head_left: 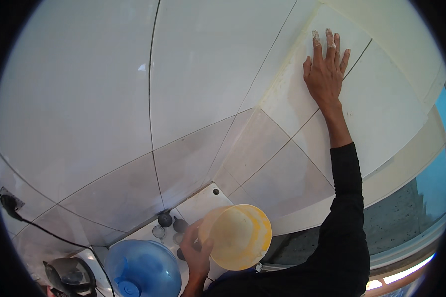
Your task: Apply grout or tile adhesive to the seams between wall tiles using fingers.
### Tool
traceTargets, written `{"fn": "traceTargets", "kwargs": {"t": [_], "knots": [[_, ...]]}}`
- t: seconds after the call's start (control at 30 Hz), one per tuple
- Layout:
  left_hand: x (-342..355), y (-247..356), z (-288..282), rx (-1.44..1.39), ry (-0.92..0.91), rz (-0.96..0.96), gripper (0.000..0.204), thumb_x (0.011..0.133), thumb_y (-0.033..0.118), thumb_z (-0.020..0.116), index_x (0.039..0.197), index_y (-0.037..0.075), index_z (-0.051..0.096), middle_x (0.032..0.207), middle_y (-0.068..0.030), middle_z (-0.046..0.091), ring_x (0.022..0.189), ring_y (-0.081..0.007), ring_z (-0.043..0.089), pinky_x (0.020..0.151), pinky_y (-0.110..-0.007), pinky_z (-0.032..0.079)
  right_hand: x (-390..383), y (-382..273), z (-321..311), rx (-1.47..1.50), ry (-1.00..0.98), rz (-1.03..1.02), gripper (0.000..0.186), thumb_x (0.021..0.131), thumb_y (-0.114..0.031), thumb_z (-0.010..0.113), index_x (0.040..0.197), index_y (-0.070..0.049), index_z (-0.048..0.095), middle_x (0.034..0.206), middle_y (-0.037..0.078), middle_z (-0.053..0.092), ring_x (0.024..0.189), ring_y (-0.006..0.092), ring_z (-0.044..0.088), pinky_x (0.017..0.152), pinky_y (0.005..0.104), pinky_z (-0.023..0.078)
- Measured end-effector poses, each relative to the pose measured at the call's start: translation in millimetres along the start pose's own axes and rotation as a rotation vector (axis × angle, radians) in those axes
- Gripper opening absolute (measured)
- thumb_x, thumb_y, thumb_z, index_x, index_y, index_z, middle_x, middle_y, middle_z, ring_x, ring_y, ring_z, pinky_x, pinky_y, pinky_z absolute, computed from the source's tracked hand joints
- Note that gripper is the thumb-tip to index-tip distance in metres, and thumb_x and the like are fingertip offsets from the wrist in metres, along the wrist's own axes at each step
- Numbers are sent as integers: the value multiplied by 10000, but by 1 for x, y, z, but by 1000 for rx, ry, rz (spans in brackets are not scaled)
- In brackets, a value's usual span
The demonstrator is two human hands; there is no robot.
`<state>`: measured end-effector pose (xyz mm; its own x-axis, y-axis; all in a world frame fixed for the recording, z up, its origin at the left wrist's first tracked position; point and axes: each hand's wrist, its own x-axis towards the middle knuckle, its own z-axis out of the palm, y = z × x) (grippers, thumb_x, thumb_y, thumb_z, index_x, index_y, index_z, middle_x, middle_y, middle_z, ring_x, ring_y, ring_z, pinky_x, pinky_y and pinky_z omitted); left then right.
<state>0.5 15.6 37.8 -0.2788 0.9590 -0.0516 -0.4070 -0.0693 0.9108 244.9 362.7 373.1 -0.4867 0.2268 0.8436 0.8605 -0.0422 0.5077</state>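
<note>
Yellow-stained bucket [238, 236] is at the lower center of the frame, gripped at its side by the left hand [196, 251]. At upper right, the right hand [325, 76] lies widely spread against white wall tile [287, 99].

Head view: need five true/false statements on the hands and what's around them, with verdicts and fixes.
1. The left hand holds the yellow bucket. True.
2. The right hand is inside the bucket. False: the right hand is spread out over the pale wall tiles.
3. The right hand's fingers are clean. False: several fingers carry whitish residue.
4. A dark plug sits in the wall outlet at the picture's left. True.
5. The blue jug is right of the bucket. False: the blue jug is left of it.
</note>
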Motion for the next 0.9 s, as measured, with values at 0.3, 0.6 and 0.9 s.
{"fn": "traceTargets", "kwargs": {"t": [0.3, 0.6, 0.9], "knots": [[16, -12, -4, -25, 36, 2, 682, 869, 388, 816, 1380, -19, 617, 1282, -129, 683, 1215, -257, 661, 949, -390, 578, 1, -16, 14, -67, -62, -22, 671, 1000, -293, 669, 1625, -194, 446, 1740, 130, 320, 1648, 332, 208, 1302, 668, 73], [15, -21, -11, -61, 90, -9, 660, 872, 379, 802, 1369, -16, 623, 1242, -127, 695, 1198, -253, 664, 959, -390, 563, 5, -21, 23, -140, -95, 21, 680, 1031, -364, 623, 1651, -192, 405, 1750, 129, 298, 1650, 346, 182, 1288, 694, 6], [13, -30, -14, -44, 93, 5, 647, 904, 415, 786, 1361, -17, 633, 1264, -136, 687, 1207, -260, 652, 979, -406, 548, 14, -34, 21, -284, -167, 110, 635, 1064, -400, 553, 1655, -220, 405, 1776, 90, 255, 1663, 314, 137, 1281, 687, -25]]}}
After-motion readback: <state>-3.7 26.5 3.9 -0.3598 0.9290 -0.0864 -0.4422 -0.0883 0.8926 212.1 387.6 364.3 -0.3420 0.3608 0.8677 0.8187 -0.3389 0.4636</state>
